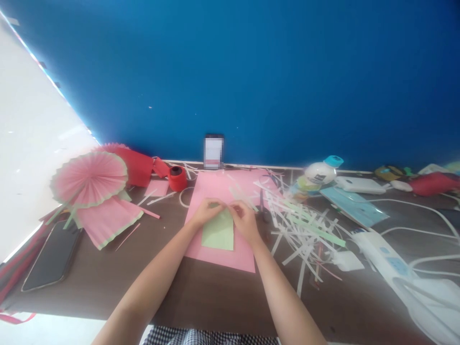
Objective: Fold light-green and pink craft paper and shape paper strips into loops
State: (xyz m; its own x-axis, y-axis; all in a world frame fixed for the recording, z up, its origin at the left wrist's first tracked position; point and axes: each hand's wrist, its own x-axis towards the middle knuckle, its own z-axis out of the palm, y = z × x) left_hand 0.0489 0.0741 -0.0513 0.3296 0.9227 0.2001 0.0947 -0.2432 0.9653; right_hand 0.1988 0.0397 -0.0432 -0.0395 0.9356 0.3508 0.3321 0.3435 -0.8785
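A light green sheet of paper (218, 233) lies on a larger pink sheet (215, 191) in the middle of the brown table (201, 292). My left hand (205, 211) pinches the green sheet's far left edge. My right hand (245, 219) pinches its far right edge, fingers closed on the paper. Both forearms reach in from the bottom of the view.
Pink pleated paper fans (89, 178) lie at the left, a dark phone (53, 256) lies near them. A red tape roll (177, 178) and an upright phone (213, 152) stand by the blue wall. Cut paper strips (305, 230), a glue bottle (321, 172), a power strip (383, 251) and cables fill the right.
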